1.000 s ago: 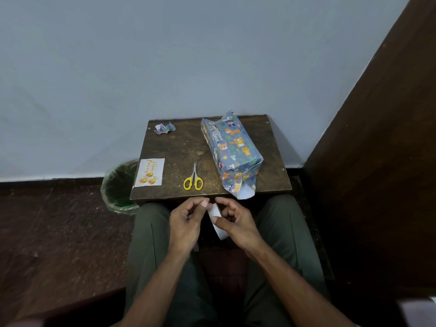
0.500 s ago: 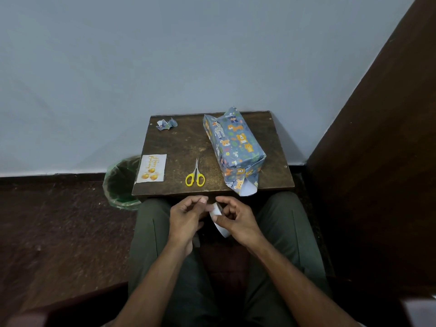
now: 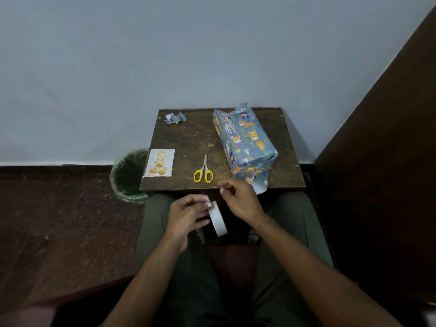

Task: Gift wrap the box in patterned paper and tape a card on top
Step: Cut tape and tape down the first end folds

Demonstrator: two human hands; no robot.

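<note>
The box (image 3: 246, 140), wrapped in blue animal-patterned paper, lies on the right side of the small wooden table (image 3: 188, 142). Its near end flap hangs loose over the table's front edge. A white card (image 3: 160, 162) with gold print lies at the table's front left. Over my lap, my left hand (image 3: 188, 215) holds a white tape roll (image 3: 218, 220). My right hand (image 3: 238, 199) is just right of and above the roll, at the table's front edge. Its thumb and forefinger are pinched together as if on the tape's end, though the strip itself is too thin to make out.
Yellow-handled scissors (image 3: 203, 171) lie near the table's front edge, between card and box. A crumpled paper scrap (image 3: 175, 118) sits at the back left corner. A green-lined bin (image 3: 127, 175) stands on the floor to the left. A dark wooden panel (image 3: 377, 161) rises on the right.
My right hand has left the roll and moved up and right toward the table edge, fingertips pinched. The roll now rests in my left hand alone.
</note>
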